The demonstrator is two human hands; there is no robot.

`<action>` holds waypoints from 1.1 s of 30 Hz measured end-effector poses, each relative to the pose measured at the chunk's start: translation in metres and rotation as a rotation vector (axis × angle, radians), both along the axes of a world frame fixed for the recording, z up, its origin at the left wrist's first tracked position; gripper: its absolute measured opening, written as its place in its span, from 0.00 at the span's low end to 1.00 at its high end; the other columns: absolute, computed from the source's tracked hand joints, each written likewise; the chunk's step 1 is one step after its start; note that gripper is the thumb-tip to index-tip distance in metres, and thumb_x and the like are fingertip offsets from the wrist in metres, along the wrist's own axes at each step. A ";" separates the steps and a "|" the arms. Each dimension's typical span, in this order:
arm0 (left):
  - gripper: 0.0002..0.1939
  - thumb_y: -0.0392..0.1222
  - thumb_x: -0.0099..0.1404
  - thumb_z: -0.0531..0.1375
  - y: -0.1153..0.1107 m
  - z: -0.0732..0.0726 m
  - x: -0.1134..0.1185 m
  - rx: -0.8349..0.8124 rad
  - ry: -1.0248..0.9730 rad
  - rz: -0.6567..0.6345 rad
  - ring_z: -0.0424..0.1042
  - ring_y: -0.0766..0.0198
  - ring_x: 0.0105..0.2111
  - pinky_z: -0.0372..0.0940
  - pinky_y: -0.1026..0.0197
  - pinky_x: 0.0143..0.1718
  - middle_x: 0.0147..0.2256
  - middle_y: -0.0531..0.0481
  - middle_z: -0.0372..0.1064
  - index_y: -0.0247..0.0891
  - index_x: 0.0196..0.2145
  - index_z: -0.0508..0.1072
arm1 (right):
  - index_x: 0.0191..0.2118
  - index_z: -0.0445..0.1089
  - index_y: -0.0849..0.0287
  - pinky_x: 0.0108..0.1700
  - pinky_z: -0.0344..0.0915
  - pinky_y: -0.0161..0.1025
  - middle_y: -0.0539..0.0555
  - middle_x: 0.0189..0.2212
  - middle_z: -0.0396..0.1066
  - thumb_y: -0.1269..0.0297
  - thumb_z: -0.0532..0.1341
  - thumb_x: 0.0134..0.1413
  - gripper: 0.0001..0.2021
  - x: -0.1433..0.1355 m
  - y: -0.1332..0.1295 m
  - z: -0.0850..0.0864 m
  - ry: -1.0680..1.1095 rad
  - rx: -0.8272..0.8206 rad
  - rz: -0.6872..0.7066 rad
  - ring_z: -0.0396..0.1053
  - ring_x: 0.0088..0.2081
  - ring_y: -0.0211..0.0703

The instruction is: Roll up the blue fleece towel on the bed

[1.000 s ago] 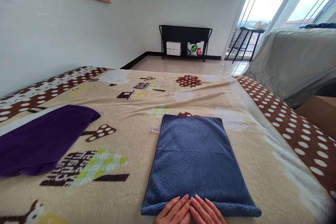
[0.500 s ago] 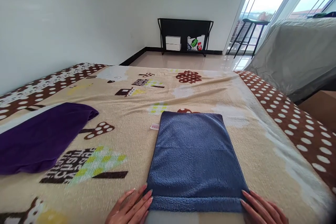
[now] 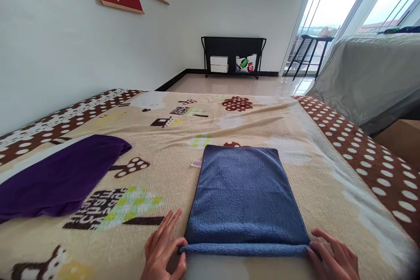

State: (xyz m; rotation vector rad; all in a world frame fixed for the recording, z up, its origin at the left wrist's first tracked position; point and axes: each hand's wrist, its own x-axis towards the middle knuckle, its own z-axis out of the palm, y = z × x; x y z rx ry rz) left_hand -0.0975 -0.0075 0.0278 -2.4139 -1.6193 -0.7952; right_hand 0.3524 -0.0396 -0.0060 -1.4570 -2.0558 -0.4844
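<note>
A blue towel (image 3: 243, 192) lies flat on the cream patterned blanket (image 3: 170, 162), its near edge turned over into a narrow roll. At the left end of that roll, my left hand (image 3: 166, 249) pinches the towel between thumb and a finger, the other fingers raised and spread. The roll's right end is held by my right hand (image 3: 333, 256), with thumb and fingertips closed on the corner. A small white tag (image 3: 196, 163) sticks out at the towel's left side. Off to the left lies a purple cloth (image 3: 65, 175), touched by neither hand.
Brown polka-dot fabric (image 3: 367, 162) borders the blanket. Beyond the bed stands a black rack (image 3: 233, 48) with white boxes. At the right are a plastic-covered object (image 3: 377, 74), a cardboard box (image 3: 402, 140) and a black stool (image 3: 308, 52). Red and white scrolls hang on the wall.
The near edge has gone from a flat folded band to a thinner roll. My hands went from resting on the corners to pinching them. The view has tilted up slightly.
</note>
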 end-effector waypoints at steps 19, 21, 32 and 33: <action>0.21 0.25 0.68 0.46 0.028 -0.011 0.108 0.367 0.119 -0.455 0.71 0.65 0.55 0.63 0.64 0.57 0.50 0.48 0.76 0.34 0.49 0.74 | 0.42 0.73 0.55 0.45 0.63 0.36 0.48 0.36 0.77 0.71 0.54 0.63 0.11 -0.117 0.046 0.018 0.143 0.105 0.262 0.74 0.37 0.36; 0.22 0.26 0.67 0.47 0.029 -0.008 0.077 0.289 0.168 -0.436 0.68 0.64 0.58 0.63 0.63 0.58 0.52 0.49 0.75 0.33 0.53 0.72 | 0.47 0.73 0.56 0.47 0.64 0.35 0.49 0.40 0.78 0.67 0.55 0.64 0.12 -0.089 0.041 0.017 0.059 0.065 0.285 0.75 0.40 0.37; 0.21 0.25 0.68 0.47 0.015 -0.018 0.085 0.415 0.061 -0.247 0.70 0.62 0.56 0.42 0.50 0.70 0.47 0.49 0.78 0.35 0.47 0.77 | 0.52 0.72 0.55 0.56 0.62 0.38 0.50 0.45 0.77 0.73 0.50 0.63 0.19 -0.113 0.028 0.004 0.064 0.138 0.201 0.76 0.45 0.38; 0.20 0.26 0.69 0.47 0.016 -0.021 0.100 0.447 0.034 -0.320 0.72 0.63 0.54 0.46 0.52 0.69 0.44 0.49 0.79 0.35 0.44 0.77 | 0.51 0.73 0.56 0.54 0.64 0.37 0.50 0.44 0.78 0.72 0.48 0.64 0.19 -0.127 0.032 0.004 0.074 0.161 0.262 0.76 0.45 0.38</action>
